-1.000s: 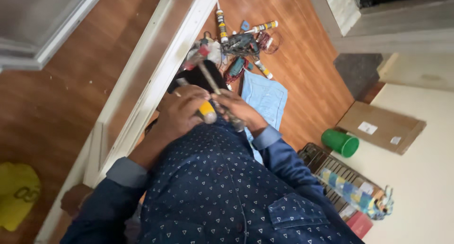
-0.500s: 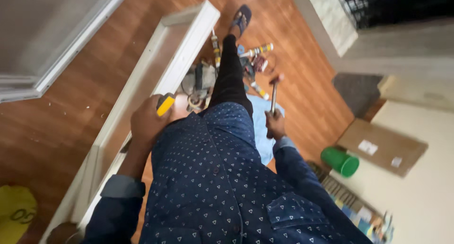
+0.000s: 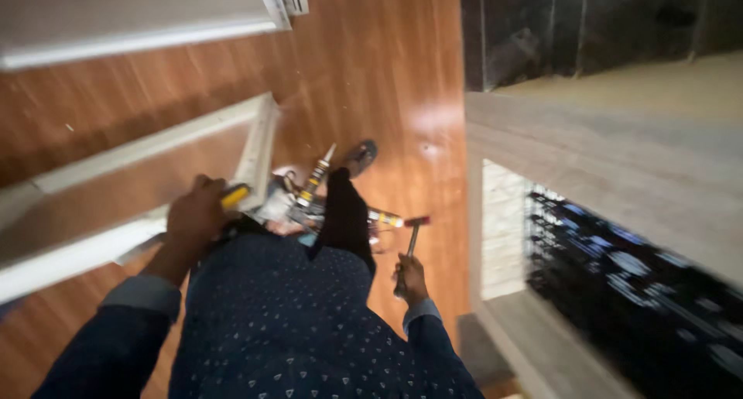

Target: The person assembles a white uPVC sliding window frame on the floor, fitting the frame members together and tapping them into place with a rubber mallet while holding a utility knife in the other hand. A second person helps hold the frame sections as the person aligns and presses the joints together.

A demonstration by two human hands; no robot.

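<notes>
Hammer (image 3: 411, 240) in right hand (image 3: 409, 279) grip — left hand (image 3: 197, 213) closed round yellow-handled tool (image 3: 234, 195), w/ white frame (image 3: 139, 190) alongside.

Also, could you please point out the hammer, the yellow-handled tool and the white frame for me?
hammer (image 3: 412, 235), head view, on its shaft above the right hand.
yellow-handled tool (image 3: 234, 195), head view, on the yellow grip.
white frame (image 3: 259, 147), head view, on its end rail.

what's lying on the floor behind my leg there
A pile of tools on the wood floor, including a yellow-banded tube. The leg covers the pile's right part, apart from one tube end; the blur hides what each tool is.
</notes>
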